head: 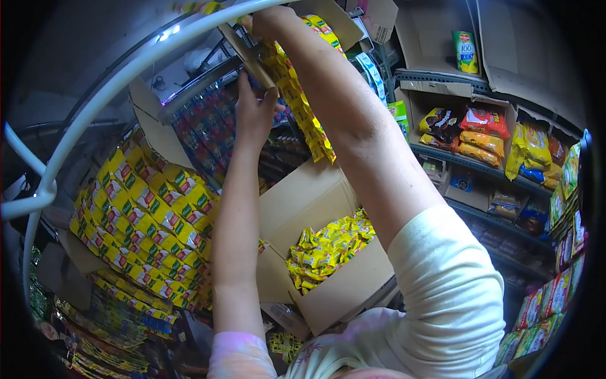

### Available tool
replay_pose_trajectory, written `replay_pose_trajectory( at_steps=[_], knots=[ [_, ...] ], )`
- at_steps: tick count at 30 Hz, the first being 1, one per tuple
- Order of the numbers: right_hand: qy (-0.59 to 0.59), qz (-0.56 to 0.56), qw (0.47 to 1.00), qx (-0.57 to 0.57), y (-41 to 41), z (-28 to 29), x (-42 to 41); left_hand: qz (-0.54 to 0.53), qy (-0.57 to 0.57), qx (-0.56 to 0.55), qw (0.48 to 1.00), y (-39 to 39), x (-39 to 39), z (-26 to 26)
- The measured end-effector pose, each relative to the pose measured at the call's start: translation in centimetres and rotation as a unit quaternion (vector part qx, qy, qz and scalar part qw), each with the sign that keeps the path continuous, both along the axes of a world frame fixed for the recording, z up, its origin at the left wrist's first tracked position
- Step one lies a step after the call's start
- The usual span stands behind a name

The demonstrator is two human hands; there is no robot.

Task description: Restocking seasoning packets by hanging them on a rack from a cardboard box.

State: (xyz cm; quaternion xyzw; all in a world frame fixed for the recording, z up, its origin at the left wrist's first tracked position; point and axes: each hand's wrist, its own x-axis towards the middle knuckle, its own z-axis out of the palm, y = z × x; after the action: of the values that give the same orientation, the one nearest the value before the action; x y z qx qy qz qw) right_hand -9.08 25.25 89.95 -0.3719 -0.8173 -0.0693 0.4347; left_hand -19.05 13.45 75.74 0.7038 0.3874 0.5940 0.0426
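Observation:
Both arms reach up and away from me. My left hand [258, 106] grips the lower end of a narrow cardboard piece [258, 71], its fingers on either side. Higher up, my right hand [273, 21] is beside the top of that cardboard; its fingers are mostly hidden. Close to the right hand, a blurred yellow sachet strip [201, 7] shows behind a white tube. Past my left fingers hangs a long strip of yellow sachets [303, 113]. Below my arms, an open cardboard box [343, 296] holds a heap of yellow sachets [326, 248].
The curved white tube [118, 61] crosses the upper left. Rows of yellow Knorr sachets [147, 222] hang at left, near a cardboard flap [156, 123]. At right, metal shelving [478, 182] carries snack packs [483, 130] and a green Del Monte can [465, 52].

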Motion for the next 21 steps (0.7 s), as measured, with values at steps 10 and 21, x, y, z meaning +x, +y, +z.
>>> replay_pose_trajectory(
  at_steps=[10,21],
  knots=[
    [0.087,-0.006,0.996,0.021,1.1,-0.9,-1.9,0.021,-0.016,-0.024,0.999,-1.0,-0.2,0.5],
    [0.035,-0.089,0.989,0.115,1.3,-0.8,-3.1,0.117,0.102,0.140,0.978,-1.0,-1.8,1.8]
  ],
)
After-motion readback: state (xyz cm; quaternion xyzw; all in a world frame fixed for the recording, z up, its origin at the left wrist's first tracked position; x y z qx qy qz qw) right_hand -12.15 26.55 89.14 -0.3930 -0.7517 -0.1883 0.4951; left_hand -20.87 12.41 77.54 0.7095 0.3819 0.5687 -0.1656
